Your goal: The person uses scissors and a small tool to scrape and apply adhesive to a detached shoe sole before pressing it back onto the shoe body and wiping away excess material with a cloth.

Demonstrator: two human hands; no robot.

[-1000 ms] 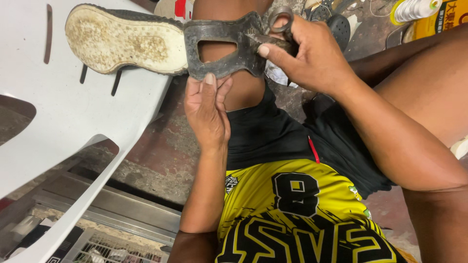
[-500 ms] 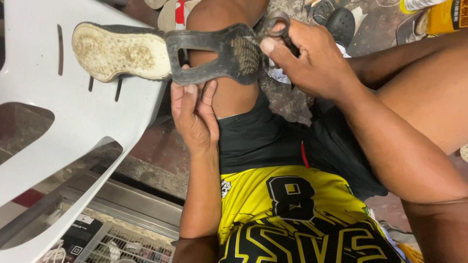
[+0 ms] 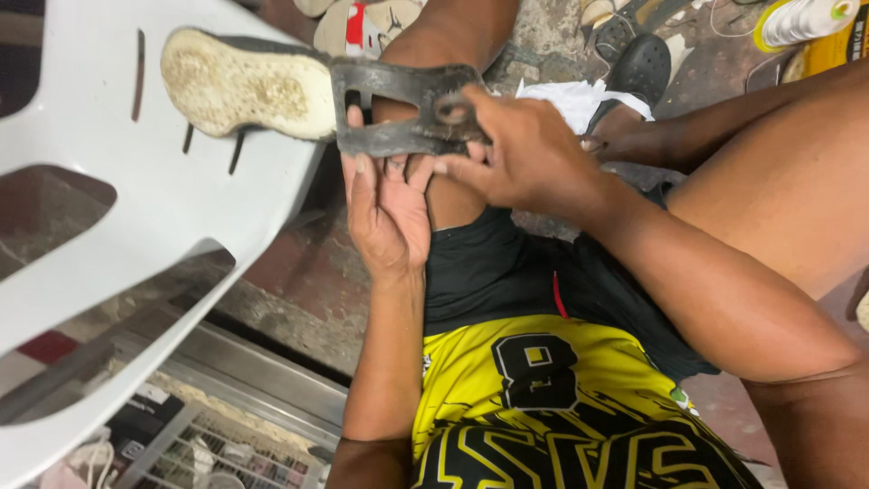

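Nearest the camera are a yellow-and-black jersey [image 3: 543, 398] and black shorts [image 3: 507, 272] worn by the person, whose two forearms reach up from there to a worn shoe sole [image 3: 308, 95] held over the knee. The left hand [image 3: 389, 213] lies palm-up under the sole's dark rubber outsole piece [image 3: 407, 109], fingers [image 3: 360, 172] straight and pressed against its lower edge, thumb hidden behind it; it props the piece rather than clasping it. The right hand [image 3: 520, 158] comes in from the other side, just beside the left, with fingers curled and pinched closed on the dark piece at its ring-shaped cut-out. To the left of both grips, the sole's pale, grimy foam end [image 3: 240, 91] juts out over a white plastic chair [image 3: 118, 226]. Beyond the right hand lie a white rag [image 3: 579, 100], a black sandal [image 3: 638, 63], and, further still, a spool of white thread [image 3: 806, 20] on the stained floor [image 3: 299, 281].
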